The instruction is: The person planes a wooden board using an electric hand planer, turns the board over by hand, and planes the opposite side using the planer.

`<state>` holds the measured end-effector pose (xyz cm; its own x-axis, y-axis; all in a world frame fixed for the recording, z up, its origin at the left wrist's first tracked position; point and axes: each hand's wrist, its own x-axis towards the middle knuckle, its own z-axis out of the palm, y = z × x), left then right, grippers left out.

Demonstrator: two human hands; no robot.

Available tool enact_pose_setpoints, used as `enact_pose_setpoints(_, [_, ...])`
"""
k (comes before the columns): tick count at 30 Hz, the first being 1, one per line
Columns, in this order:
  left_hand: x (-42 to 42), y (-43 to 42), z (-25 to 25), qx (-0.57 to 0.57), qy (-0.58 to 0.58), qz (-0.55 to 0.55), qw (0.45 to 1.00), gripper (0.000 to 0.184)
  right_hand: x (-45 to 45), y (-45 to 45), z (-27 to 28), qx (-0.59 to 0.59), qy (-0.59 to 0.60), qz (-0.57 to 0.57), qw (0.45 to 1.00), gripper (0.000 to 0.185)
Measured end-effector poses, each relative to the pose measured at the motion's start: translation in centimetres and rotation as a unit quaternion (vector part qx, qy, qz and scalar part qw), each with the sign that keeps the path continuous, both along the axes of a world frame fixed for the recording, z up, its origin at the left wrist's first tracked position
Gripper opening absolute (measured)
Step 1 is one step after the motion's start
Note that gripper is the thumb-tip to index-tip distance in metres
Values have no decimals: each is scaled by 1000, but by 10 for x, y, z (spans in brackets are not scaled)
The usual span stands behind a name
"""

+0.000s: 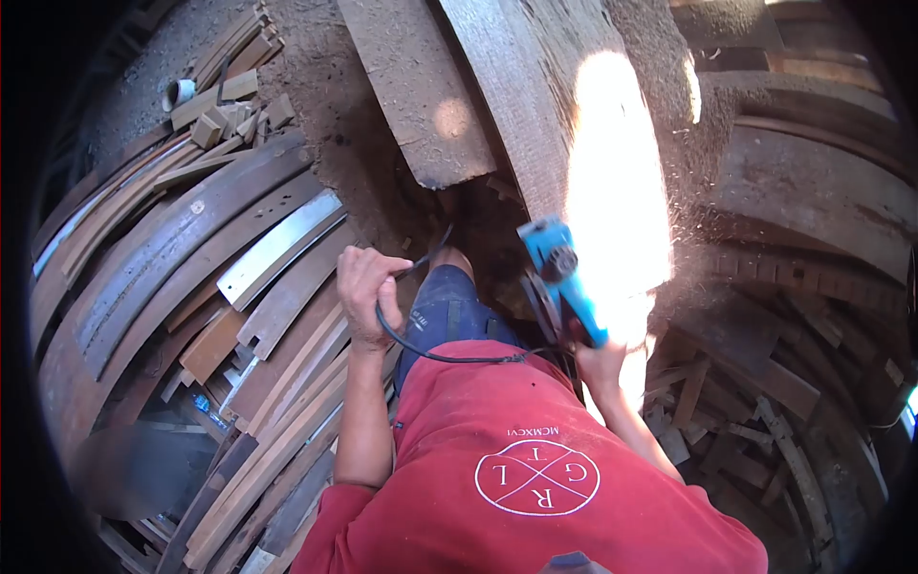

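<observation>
My left hand (364, 292) is closed around a black power cord (449, 359), pinching it so that one end sticks up past my fingers. The cord sags across the front of my red shirt towards my right side. In my right hand (602, 368) is a blue electric planer (566, 273), gripped at its rear and tilted beside the thick plank (535, 124). Strong sunlight washes out the plank's right part, so I cannot tell whether the planer touches it.
Left of the thick plank lies another dusty board (416, 86). Stacked boards (191, 220) and offcuts (225, 124) fill the left side, with a white cup-like object (178, 94) near them. More timber (813, 182) and scrap pieces (698, 392) lie on the right. Sawdust covers the ground.
</observation>
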<state>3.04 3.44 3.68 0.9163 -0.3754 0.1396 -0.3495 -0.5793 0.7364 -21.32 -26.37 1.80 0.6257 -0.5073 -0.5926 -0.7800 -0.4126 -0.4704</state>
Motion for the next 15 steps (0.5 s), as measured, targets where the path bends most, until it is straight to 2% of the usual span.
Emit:
enact_pose_setpoints(1, [5,5,-1,-9,3,26,1000,21,14,8,-21,-8,-59,-31,998,28])
enact_pose_setpoints(2, [12,10,1,-12,0,36,999,21,43,6,-39,109,-97,-71,987,29])
enact_pose_setpoints(3, [19,15,4,-8,-1,59,998,22,94,3,-26,203,-39,-165,964,28])
enact_pose_setpoints(5, [35,24,8,-5,-14,95,995,23,195,16,3,-2,-220,-12,976,29])
enact_pose_setpoints(6, [41,27,9,-6,-14,104,995,23,239,19,17,8,-183,-17,983,31])
enact_pose_setpoints(7, [48,31,11,-5,-9,123,992,23,273,16,5,-24,-199,15,980,30])
enact_pose_setpoints(8, [55,35,12,-4,-4,142,990,23,312,17,7,-22,-209,32,977,43])
enact_pose_setpoints(9, [62,40,12,-2,-7,147,989,24,352,22,15,-8,-197,25,980,32])
enact_pose_setpoints(10, [69,43,13,-2,-5,154,988,24,388,21,2,-69,-201,58,975,25])
enact_pose_setpoints(11, [77,46,14,0,3,159,987,25,422,19,-10,-65,-254,64,963,27])
enact_pose_setpoints(12, [84,49,15,2,12,162,987,27,463,20,-17,-55,-230,41,971,23])
enact_pose_setpoints(13, [92,52,15,1,15,165,986,27,504,16,-30,-102,-307,93,942,22])
enact_pose_setpoints(14, [103,56,13,3,11,182,983,26,578,25,-13,-105,-220,37,969,30])
enact_pose_setpoints(15, [107,60,14,7,4,195,981,26,632,8,-47,-172,-228,80,955,34])
